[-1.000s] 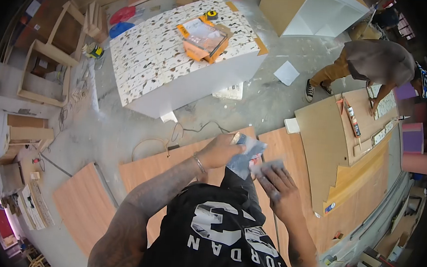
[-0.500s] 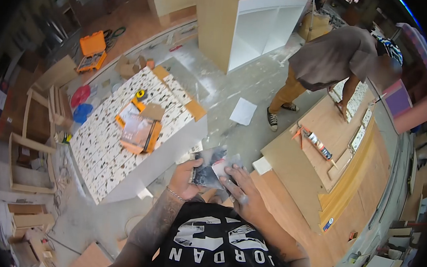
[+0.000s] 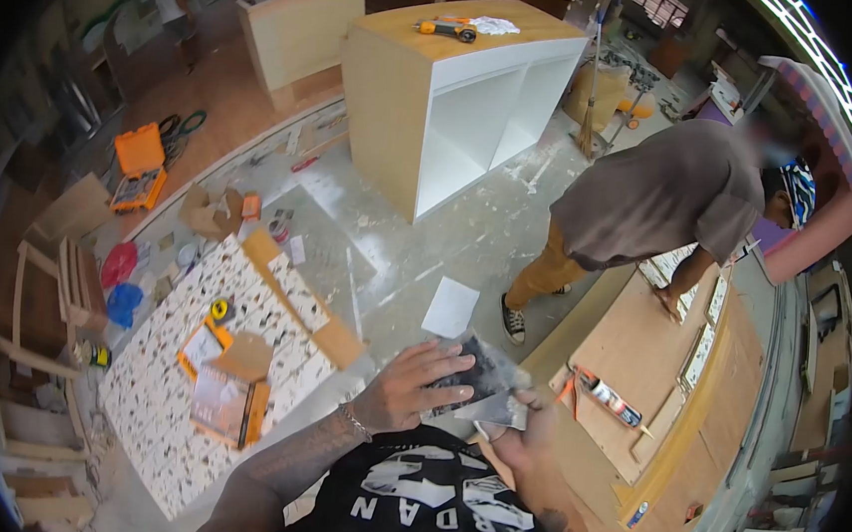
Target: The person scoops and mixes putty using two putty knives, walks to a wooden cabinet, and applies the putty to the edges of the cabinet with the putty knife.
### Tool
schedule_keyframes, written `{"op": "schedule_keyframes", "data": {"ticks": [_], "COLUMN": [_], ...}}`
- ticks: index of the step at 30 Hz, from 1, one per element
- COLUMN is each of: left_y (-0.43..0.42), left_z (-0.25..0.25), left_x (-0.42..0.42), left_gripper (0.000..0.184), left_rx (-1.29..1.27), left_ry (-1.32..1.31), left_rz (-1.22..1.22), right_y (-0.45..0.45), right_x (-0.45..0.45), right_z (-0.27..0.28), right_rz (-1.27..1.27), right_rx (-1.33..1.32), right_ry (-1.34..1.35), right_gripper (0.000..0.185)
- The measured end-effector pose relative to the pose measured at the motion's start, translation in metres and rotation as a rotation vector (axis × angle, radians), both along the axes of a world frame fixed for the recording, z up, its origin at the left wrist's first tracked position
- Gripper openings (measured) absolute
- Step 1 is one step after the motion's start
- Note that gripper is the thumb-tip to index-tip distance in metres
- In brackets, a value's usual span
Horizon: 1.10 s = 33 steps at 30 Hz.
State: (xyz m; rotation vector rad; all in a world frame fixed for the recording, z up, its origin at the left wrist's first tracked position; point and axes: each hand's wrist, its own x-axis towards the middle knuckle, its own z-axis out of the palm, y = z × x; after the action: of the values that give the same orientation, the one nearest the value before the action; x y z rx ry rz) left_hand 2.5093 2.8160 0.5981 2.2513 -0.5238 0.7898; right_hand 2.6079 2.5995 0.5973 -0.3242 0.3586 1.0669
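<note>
A dark, dusty flat sheet (image 3: 483, 371) with a pale, partly see-through layer is held in front of my chest. My left hand (image 3: 412, 385) lies over its left side, fingers spread across the surface. At the lower right edge, my right hand (image 3: 529, 424) pinches the sheet between thumb and fingers. Left of my hands, a speckled panel (image 3: 156, 395) bears an orange-and-brown box (image 3: 225, 400) and a yellow tape measure (image 3: 221, 308). A white paper (image 3: 451, 308) lies on the floor just beyond the sheet.
A co-worker (image 3: 652, 194) bends over a wooden panel (image 3: 618, 371) at the right, near a sealant tube (image 3: 611, 399). Ahead stands a white-fronted cabinet (image 3: 388, 113) with a power tool (image 3: 446, 31) on top. An open orange case (image 3: 140, 169) lies at the left.
The view has swung up and right, bringing the cabinet and co-worker closer. My left hand has gone from gripping the sheet's edge to lying spread on it; my right hand now holds its edge.
</note>
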Motion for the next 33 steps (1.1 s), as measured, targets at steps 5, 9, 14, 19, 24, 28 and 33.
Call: {"op": "schedule_keyframes", "data": {"ticks": [5,9,14,19,24,28,33], "left_y": [0.111,0.129,0.173,0.23,0.297,0.339,0.39], "left_z": [-0.057,-0.084,-0.055,-0.059,-0.05,-0.067,-0.071], "left_x": [0.122,0.174,0.218,0.222,0.236,0.254,0.302], "left_gripper": [0.043,0.028,0.044,0.052,0.045,0.04,0.037], "left_rx": [0.085,-0.887,-2.044,-1.945,-1.907,-1.745,-1.652], "left_ry": [0.076,0.625,0.948,0.735,0.571,0.589,0.501], "left_rz": [-0.163,0.206,-0.333,-0.264,0.126,0.366,0.563], "right_y": [0.071,0.11,0.182,0.227,0.27,0.361,0.454], "right_x": [0.113,0.139,0.192,0.227,0.29,0.336,0.404], "right_z": [0.024,0.038,0.007,-0.031,-0.068,-0.047,-0.047], "right_rz": [-0.371,-0.343,-0.084,0.205,0.413,0.127,0.402], "right_rx": [0.173,-0.805,-0.578,-0.657,-0.605,-0.399,-0.126], "right_ry": [-0.378,-1.636,-2.298,-2.275,-2.27,-2.357,-2.715], "right_gripper": [0.049,0.045,0.056,0.063,0.06,0.053,0.043]}}
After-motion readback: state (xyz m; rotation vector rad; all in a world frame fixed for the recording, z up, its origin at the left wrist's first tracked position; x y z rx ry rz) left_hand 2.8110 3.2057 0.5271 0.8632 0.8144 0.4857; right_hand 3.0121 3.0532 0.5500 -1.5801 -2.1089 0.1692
